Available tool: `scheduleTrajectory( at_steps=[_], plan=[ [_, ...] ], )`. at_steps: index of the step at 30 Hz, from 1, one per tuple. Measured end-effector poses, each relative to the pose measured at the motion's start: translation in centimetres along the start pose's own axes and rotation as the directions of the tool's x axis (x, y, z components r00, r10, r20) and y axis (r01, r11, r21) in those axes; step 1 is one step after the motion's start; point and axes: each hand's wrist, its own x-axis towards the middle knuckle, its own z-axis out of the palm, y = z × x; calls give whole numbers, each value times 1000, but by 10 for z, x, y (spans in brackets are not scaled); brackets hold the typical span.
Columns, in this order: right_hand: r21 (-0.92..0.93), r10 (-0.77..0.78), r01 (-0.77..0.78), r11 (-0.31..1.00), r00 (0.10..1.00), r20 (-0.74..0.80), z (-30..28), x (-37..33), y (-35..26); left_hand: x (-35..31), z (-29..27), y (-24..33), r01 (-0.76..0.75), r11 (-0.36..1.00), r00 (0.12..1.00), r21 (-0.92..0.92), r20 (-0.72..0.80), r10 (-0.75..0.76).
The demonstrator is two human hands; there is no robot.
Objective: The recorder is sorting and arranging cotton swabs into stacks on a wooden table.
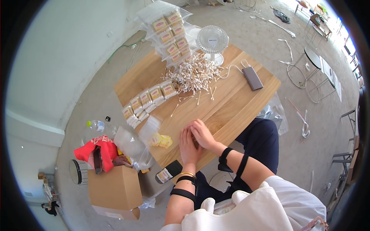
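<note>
At the near edge of the wooden table, my left hand (187, 147) and my right hand (203, 134) are cupped together. A bundle of thin brown sticks, apparently cotton swabs (195, 143), shows between them, mostly covered by my fingers. Farther back lies a big loose heap of cotton swabs (194, 73), with a few single ones strayed toward me. A row of filled swab packs (145, 99) runs along the left edge. Left of my hands are yellow paper cards (165, 141) and clear plastic bags (149, 128).
Stacked bagged swab packs (171, 36) stand at the back beside a white fan (212, 40). A grey power bank (253, 78) lies at the right with a cable. At the left are a cardboard box (113, 188), a red bag (96, 151) and a bottle (96, 125).
</note>
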Motion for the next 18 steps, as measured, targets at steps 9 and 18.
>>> scheduleTrajectory(
  at_steps=[9,18],
  plan=[
    [-246,-24,-14,969,988,-150,-44,0,6,-1,-1,-1,10,1000,1000,20,-3,-10],
    [-700,-96,50,713,995,-27,-54,-8,10,0,-1,-4,-23,1000,1000,14,0,23]
  ],
)
